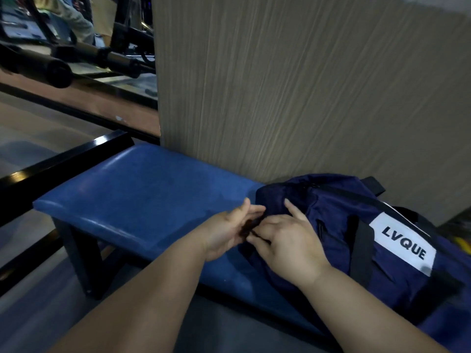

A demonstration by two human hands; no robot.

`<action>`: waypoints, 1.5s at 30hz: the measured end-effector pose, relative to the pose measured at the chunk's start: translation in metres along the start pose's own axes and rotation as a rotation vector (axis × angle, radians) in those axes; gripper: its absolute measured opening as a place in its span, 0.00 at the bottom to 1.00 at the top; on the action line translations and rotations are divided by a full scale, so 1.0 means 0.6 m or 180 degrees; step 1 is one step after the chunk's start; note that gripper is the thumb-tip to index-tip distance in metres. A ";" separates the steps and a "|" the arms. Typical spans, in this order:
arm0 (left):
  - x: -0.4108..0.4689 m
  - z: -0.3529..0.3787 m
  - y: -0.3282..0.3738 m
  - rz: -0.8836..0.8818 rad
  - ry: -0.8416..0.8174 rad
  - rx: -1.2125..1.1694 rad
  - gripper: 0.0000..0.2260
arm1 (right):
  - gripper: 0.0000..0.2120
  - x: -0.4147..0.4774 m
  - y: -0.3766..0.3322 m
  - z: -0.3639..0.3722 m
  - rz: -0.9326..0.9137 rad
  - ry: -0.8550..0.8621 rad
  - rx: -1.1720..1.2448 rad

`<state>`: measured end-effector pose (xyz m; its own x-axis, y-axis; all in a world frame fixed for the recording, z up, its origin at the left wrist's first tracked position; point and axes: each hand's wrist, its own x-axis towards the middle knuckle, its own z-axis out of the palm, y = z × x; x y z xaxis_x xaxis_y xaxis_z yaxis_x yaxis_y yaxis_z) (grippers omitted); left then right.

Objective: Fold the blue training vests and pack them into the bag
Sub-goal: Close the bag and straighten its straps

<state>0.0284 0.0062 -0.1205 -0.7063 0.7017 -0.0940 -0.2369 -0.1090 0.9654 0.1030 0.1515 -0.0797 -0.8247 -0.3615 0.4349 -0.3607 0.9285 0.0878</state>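
A navy duffel bag (331, 207) is seen lying on its side at the right end of a blue padded bench (142, 189), its far side pressed against a wood-grain wall panel (293, 85). A white label (404, 244) printed "LVQUE" is turned up toward the camera, and a black strap (360, 248) is run down the bag's side just to the left of it. Both hands are brought together at the bag's left end. The right hand (288, 245) is laid on the fabric with its index finger stretched out flat along the bag, while its remaining fingers and thumb are curled and pinched on a dark piece at the bag's end; whether that piece is a zipper pull or a fold of cloth cannot be told. The left hand (229, 230) is held just beside it, palm turned toward the bag, touching the same dark spot; its fingertips are smeared by blur, so its hold cannot be made out. A black rail (58, 159) is seen beyond the bench's left end, and dark gym machines (63, 54) are visible in the upper left background.
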 end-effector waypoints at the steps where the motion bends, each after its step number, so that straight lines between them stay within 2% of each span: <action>1: -0.002 0.004 0.000 0.0080 -0.0067 0.0129 0.29 | 0.14 0.000 0.006 -0.007 0.0063 0.0186 -0.0034; 3: -0.005 0.008 -0.004 0.0201 -0.0189 0.0497 0.25 | 0.15 0.000 0.017 -0.021 0.0208 0.0423 -0.0196; 5: -0.004 0.010 -0.010 0.0409 -0.0236 0.0967 0.26 | 0.16 0.000 0.025 -0.033 0.0407 0.0575 -0.0294; 7: 0.001 0.017 -0.019 0.0735 -0.0061 0.1578 0.29 | 0.17 -0.001 0.031 -0.039 0.0581 0.0599 -0.0278; 9: 0.008 0.025 -0.028 0.1101 0.0254 0.2142 0.27 | 0.17 -0.004 0.034 -0.036 0.0663 0.0573 -0.0193; 13: 0.016 0.031 -0.034 0.1270 0.0400 0.2532 0.22 | 0.17 -0.002 0.038 -0.033 0.0782 0.0614 -0.0082; 16: 0.015 0.029 -0.028 0.1216 0.0413 0.2552 0.17 | 0.16 0.004 0.066 -0.044 0.1265 0.0784 0.0046; 19: 0.014 0.022 -0.029 0.1145 0.0306 0.2422 0.16 | 0.10 0.014 0.100 -0.061 0.1627 0.0819 0.0222; 23: 0.011 0.035 -0.020 0.1131 0.0406 0.2338 0.16 | 0.07 0.019 0.118 -0.057 0.1384 0.0821 0.0573; 26: 0.016 0.061 -0.007 0.1193 0.0619 0.2206 0.24 | 0.11 0.014 0.114 -0.045 0.1050 0.0656 0.0881; 28: 0.024 0.081 -0.001 0.1216 0.0966 0.2389 0.27 | 0.14 0.012 0.114 -0.040 0.0897 0.0541 0.0994; 32: 0.033 0.103 0.004 0.1402 0.1618 0.2723 0.17 | 0.11 0.008 0.125 -0.041 0.0799 0.0520 0.1066; 35: 0.037 0.104 0.004 0.1538 0.1784 0.2706 0.11 | 0.10 0.009 0.136 -0.040 0.0857 0.0573 0.1072; 40: 0.036 0.102 0.001 0.1764 0.1872 0.2511 0.09 | 0.06 0.025 0.162 -0.043 0.1405 0.0689 0.1483; 45: 0.040 0.109 0.007 0.1714 0.1903 0.2475 0.15 | 0.07 0.024 0.157 -0.043 0.1550 0.0684 0.1970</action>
<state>0.0541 0.0684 -0.1027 -0.8477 0.2215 0.4821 0.5302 0.3200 0.7852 0.0682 0.2360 -0.0418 -0.8722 0.1531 0.4645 -0.2105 0.7398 -0.6391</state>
